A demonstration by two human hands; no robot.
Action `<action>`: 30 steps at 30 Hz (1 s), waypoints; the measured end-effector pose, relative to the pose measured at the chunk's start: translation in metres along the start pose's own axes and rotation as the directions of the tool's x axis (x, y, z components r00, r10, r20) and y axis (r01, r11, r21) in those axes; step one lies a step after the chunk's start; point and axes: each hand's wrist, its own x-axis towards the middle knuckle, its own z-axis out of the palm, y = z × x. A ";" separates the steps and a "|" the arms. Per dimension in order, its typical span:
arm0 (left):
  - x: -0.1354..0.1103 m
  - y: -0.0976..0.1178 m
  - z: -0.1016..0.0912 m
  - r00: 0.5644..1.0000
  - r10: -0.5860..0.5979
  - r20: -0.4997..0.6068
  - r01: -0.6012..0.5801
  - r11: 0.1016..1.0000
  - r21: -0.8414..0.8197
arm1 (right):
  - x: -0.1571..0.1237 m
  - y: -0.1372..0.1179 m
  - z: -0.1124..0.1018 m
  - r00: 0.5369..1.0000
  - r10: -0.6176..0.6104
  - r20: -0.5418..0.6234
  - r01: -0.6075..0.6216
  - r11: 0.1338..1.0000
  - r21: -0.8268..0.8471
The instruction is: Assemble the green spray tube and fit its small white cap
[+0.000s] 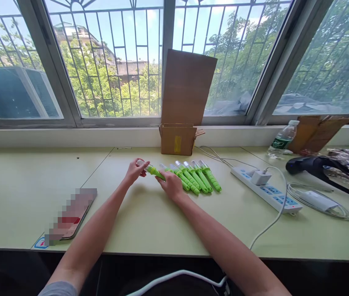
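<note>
A green tube with a clear cap (151, 169) is held between my two hands, tilted a little above the table. My left hand (135, 170) grips its clear end at the upper left. Around the green end at the lower right, my right hand (171, 185) is closed, hiding part of it. Several more green tubes with clear caps (203, 181) lie side by side on the table just right of and behind my right hand. Their clear ends point toward the window. What the tubes are for cannot be made out.
An open cardboard box (179, 139) stands by the window sill. To the right are a power strip (266, 191), a coiled white cable (319, 201), a plastic bottle (283, 137) and a black curved object (313, 164). A phone (72, 213) lies at the left front.
</note>
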 end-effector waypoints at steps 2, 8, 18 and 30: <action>0.000 -0.005 0.000 1.000 -0.022 -0.022 0.021 1.000 -0.009 | 0.000 0.000 0.000 0.999 -0.003 0.032 0.005 0.999 -0.048; -0.002 -0.012 0.000 0.992 -0.122 -0.030 0.120 0.991 -0.057 | 0.002 0.003 0.004 0.998 -0.039 0.048 0.039 0.999 -0.002; 0.000 -0.016 -0.005 0.983 -0.181 -0.035 0.177 0.979 -0.106 | 0.005 0.010 0.002 0.997 -0.072 0.016 0.070 0.995 0.073; 0.002 -0.017 -0.004 0.980 -0.196 -0.031 0.190 0.972 -0.139 | 0.009 0.016 -0.004 0.994 -0.099 -0.047 0.105 0.979 0.176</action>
